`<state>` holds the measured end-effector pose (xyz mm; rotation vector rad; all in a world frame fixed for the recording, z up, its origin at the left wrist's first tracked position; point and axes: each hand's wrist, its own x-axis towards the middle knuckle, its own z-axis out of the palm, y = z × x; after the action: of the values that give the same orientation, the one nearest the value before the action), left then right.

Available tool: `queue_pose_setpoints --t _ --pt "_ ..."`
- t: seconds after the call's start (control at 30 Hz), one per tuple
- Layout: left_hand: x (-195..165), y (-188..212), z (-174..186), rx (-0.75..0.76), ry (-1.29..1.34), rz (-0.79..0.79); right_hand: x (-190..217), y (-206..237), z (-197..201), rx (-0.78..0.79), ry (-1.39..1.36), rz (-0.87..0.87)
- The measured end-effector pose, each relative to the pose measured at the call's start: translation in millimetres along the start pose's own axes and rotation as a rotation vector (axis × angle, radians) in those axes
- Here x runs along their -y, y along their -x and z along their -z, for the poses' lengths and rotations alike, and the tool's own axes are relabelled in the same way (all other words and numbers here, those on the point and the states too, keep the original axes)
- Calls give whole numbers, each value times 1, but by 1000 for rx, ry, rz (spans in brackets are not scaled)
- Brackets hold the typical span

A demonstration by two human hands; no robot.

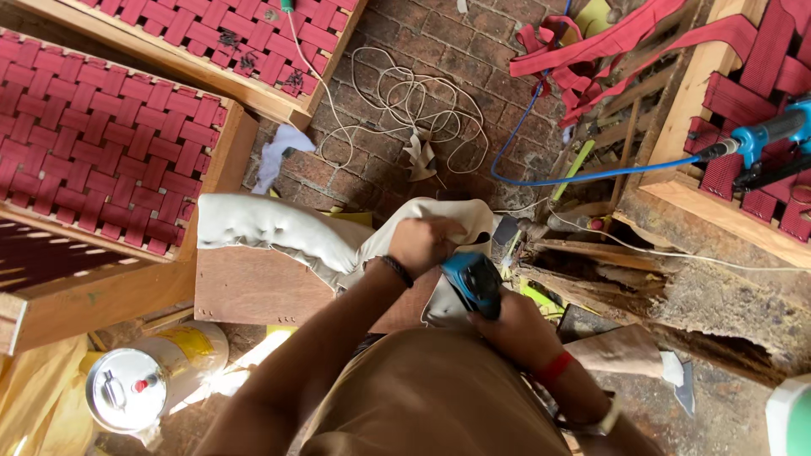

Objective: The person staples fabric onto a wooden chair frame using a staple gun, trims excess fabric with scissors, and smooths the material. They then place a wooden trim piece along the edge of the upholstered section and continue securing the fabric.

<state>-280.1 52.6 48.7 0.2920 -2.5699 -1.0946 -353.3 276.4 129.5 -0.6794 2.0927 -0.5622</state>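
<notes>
Head view | left hand (420, 242) clenched, pulling cream padded fabric cover (279, 230) over brown plywood panel (253, 287), centre | right hand (515, 329) gripping blue staple gun (473, 283), 5 o'clock of fabric | covering partly wrapped, near edge seemingly unfastened

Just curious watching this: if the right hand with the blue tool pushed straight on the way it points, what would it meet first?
Most likely the cream upholstery on the wooden panel, right at the blue tool in the right hand; depth is unclear.
</notes>
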Motion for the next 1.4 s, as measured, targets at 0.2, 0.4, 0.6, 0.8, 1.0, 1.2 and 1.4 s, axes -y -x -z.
queue_pose_setpoints --t 0.2,0.4,0.6,0.8,1.0,1.2,1.4 --pt "-2 29 -16 -142 9 -180 1 36 20 -54 -119 -206" --pt "-12 41 -16 -127 -136 -243 45 -20 36 -161 90 16" --pt "-10 49 -6 -165 -32 -230 68 -30 40 -80 74 -91" --pt "-2 54 -5 -126 23 -137 79 -18 38 -57 24 -205" --pt "2 56 -7 -149 86 -151 71 -29 22 -76 76 -60" --pt "-1 57 7 -48 134 -155 50 -35 17 -127 102 9" --pt "3 66 33 -246 -293 125 37 -25 4 -226 95 83"
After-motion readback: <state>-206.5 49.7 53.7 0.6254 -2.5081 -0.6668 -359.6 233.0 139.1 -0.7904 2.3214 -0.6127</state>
